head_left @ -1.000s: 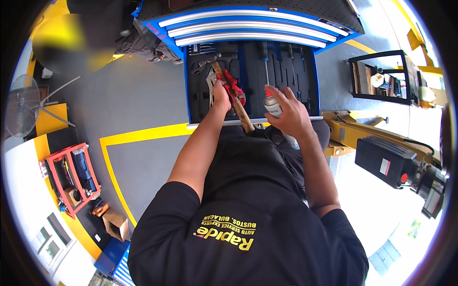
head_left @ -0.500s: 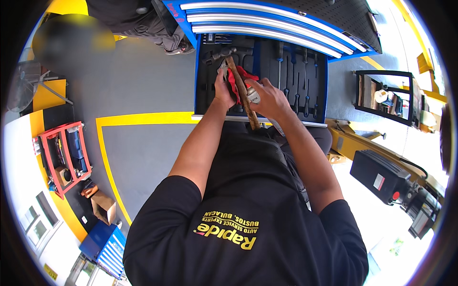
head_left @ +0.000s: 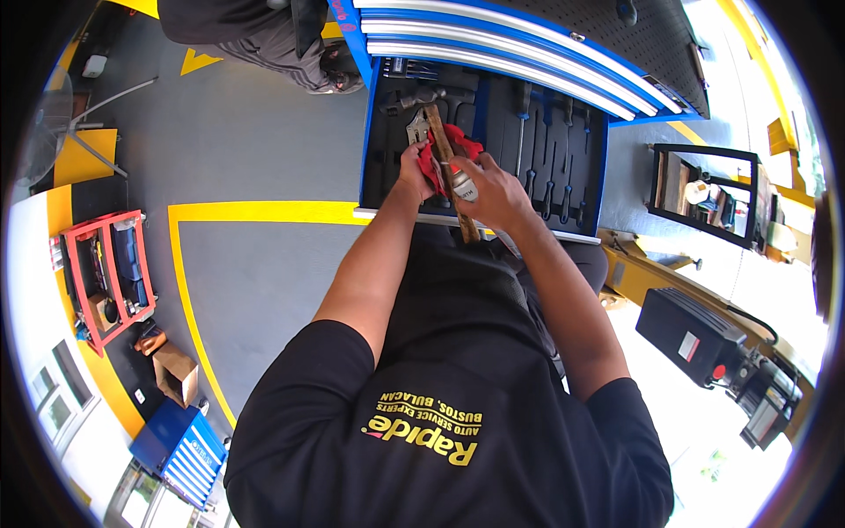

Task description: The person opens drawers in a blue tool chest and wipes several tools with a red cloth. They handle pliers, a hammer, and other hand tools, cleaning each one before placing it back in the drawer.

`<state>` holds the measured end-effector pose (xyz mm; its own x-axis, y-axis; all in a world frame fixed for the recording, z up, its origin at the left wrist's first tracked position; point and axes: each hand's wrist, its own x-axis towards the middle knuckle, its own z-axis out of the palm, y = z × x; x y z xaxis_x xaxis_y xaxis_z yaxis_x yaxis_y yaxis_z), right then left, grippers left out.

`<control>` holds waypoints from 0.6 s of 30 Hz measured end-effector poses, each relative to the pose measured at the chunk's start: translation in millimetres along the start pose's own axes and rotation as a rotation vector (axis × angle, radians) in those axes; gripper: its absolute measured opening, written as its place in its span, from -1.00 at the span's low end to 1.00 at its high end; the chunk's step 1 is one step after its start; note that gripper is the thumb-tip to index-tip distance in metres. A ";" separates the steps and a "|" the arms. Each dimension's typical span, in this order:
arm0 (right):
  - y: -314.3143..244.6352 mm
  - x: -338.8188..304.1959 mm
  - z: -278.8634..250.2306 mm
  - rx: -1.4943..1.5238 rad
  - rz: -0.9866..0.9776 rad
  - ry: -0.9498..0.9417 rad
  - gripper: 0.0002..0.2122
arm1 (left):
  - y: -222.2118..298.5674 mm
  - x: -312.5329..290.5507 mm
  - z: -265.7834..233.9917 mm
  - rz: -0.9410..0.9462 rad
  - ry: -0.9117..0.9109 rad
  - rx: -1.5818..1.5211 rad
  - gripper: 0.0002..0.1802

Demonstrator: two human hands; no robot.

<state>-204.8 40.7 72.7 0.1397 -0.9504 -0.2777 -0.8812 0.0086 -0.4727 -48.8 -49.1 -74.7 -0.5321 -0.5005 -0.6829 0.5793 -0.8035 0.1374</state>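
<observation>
Over an open tool drawer, my left hand is closed around a silver plier-like tool and a bunched red cloth. Its jaw end sticks up past my fingers; the cloth hides the lower part. My right hand grips a silver spray can with a red top, close beside the cloth. Between my hands runs the wooden handle of a hammer, passing over the drawer's front edge. The frames do not show whether a hand touches it. The hammer's metal head is above my left hand.
Several blue-handled screwdrivers lie in dark foam at the drawer's right. The blue tool cabinet rises beyond. Another person's leg and foot are at the upper left. A black-framed cart stands to the right.
More of the plier-like tool shows above my left hand, which sits a little lower on it. My right hand with the can has shifted slightly downward. The whole view has turned a little.
</observation>
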 end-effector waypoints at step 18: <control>-7.5 1.1 5.5 -0.091 -0.045 -0.056 -0.30 | 3.4 -5.3 1.2 -0.001 -0.172 -0.006 -0.42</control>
<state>-195.6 41.3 71.3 0.2028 -0.9303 -0.3057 -0.9106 -0.0644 -0.4082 -44.7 -49.5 -69.7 -0.6307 -0.5477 -0.5497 0.5820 -0.8024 0.1317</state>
